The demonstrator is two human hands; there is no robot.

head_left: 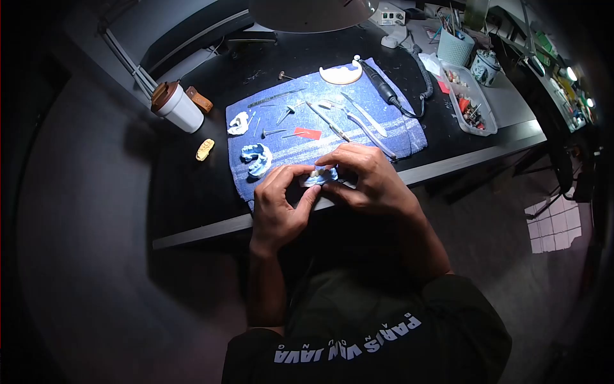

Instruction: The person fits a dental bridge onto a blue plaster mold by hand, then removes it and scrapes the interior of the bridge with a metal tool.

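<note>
A small blue-and-white dental model (313, 181) with tooth-coloured pieces on it is held just over the front edge of the blue towel. My left hand (279, 200) grips its left side with thumb and fingers. From the other side, my right hand (369, 176) has its fingers closed around the model's right end; part of the model is hidden behind them. Another blue-and-white dental cast (258, 160) lies on the towel (409, 131) beyond my left hand. Beyond my right hand lie a slim pointed tool (328, 120) and a pale-handled tool (364, 115).
A handpiece (382, 83) with a coiled cord, a white crescent-shaped dish (341, 75) and small burs lie on the towel. A lidded cup (179, 107) stands left; a plastic box (489, 128) of small parts sits right. A lamp shade (313, 14) hangs over the back.
</note>
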